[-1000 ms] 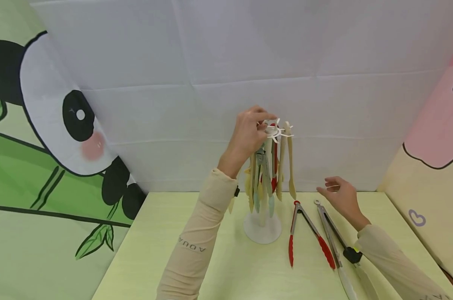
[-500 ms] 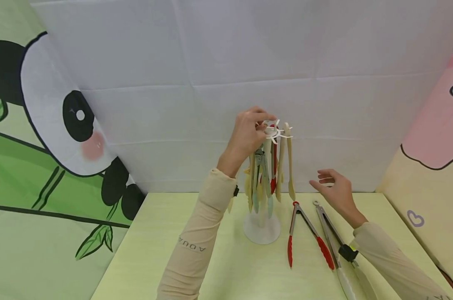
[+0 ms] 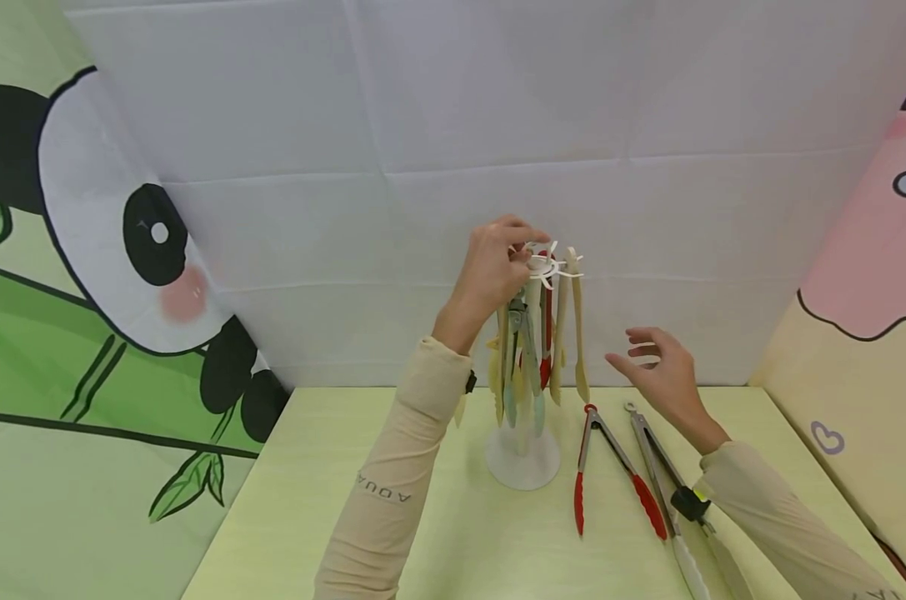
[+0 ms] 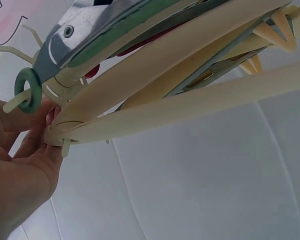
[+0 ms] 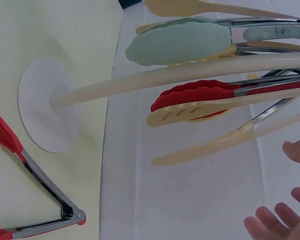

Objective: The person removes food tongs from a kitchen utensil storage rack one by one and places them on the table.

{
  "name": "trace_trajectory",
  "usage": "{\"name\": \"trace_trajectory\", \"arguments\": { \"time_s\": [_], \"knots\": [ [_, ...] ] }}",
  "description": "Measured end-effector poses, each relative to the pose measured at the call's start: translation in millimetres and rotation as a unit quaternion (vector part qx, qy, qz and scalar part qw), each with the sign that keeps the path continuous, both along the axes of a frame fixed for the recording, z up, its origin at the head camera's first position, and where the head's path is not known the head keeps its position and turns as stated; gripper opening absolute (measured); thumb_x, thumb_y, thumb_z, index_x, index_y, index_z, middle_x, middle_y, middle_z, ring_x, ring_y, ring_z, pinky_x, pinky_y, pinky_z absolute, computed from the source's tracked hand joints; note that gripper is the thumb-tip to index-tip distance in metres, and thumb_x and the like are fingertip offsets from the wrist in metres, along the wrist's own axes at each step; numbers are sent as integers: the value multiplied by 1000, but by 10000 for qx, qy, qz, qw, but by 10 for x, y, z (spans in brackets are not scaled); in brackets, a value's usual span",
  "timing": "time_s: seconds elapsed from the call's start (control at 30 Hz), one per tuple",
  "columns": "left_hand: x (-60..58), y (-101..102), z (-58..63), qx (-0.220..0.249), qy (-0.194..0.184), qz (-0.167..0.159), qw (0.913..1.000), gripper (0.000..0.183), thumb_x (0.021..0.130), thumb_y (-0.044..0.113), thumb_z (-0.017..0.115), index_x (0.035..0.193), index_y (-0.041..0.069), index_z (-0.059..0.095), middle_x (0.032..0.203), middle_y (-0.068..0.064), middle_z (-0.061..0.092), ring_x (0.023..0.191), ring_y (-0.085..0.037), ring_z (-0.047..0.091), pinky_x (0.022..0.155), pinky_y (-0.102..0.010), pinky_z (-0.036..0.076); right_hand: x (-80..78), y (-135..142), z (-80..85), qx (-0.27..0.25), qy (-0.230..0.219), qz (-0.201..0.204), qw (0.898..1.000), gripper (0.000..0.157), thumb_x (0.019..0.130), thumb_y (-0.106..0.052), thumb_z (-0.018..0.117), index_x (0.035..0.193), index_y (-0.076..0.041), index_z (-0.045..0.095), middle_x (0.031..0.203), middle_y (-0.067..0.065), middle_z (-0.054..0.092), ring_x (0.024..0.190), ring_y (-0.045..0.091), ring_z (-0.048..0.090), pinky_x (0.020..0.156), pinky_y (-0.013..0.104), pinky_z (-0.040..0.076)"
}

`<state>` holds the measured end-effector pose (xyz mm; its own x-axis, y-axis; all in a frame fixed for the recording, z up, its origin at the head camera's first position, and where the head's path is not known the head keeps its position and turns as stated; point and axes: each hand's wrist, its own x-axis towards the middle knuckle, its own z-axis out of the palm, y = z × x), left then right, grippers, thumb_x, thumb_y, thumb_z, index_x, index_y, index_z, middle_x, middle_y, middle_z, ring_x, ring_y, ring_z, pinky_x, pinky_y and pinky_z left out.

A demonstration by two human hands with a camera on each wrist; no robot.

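Note:
In the head view a white hanging rack [image 3: 523,467] stands upright, crowded with tongs. My left hand [image 3: 488,265] grips its hooked top, fingers curled around the left side; the exact contact is partly hidden. Close to those fingers in the left wrist view, beige tongs [image 4: 190,118] hang from one hook, and green-handled tongs [image 4: 115,37] hang by a loop from another. My right hand [image 3: 664,377] hovers over the table, fingers loosely bent and holding nothing. It is nearest to wooden-coloured tongs [image 3: 579,342] on the rack and red-tipped tongs [image 3: 646,504] lying spread below.
Long silver tongs [image 3: 655,473] with pale tips lie right of the red-tipped pair, partly beneath the right forearm. A pale yellow table [image 3: 332,500] meets a white cloth wall [image 3: 377,275] behind the rack. Cartoon-printed panels [image 3: 107,250] stand at the sides.
My right hand has drifted left and slightly up, closer to the rack. The left hand stays at the rack's top, and the tongs on the table lie as before.

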<state>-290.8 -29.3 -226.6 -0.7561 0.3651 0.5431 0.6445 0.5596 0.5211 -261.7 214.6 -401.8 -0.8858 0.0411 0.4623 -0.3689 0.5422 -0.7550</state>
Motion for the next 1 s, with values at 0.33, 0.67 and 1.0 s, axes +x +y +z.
{"name": "trace_trajectory", "arguments": {
  "time_s": [0.33,0.67,1.0],
  "knots": [
    [-18,9,-3,-11,-33,31,10000,45,80,-18,43,108,4,72,106,-11,63,78,-20,53,59,-21,36,4,-144,131,-138,349,-67,9993,47,81,-24,75,118,-2,57,112,10,55,93,29,58,70,15,48],
    [-40,16,-17,57,133,28,9999,47,77,-18,42,106,3,73,104,-11,64,74,-19,52,58,-21,34,-15,-297,179,-147,547,-157,9983,48,79,-22,78,117,-1,56,112,11,55,93,27,58,69,18,47],
    [-60,44,-56,37,341,19,9994,50,73,-19,40,104,3,73,102,-11,65,67,-17,45,56,-20,29,-38,-442,201,-241,764,-206,9966,50,75,-22,81,115,-2,56,110,10,57,91,29,58,66,14,43]
  ]
}}
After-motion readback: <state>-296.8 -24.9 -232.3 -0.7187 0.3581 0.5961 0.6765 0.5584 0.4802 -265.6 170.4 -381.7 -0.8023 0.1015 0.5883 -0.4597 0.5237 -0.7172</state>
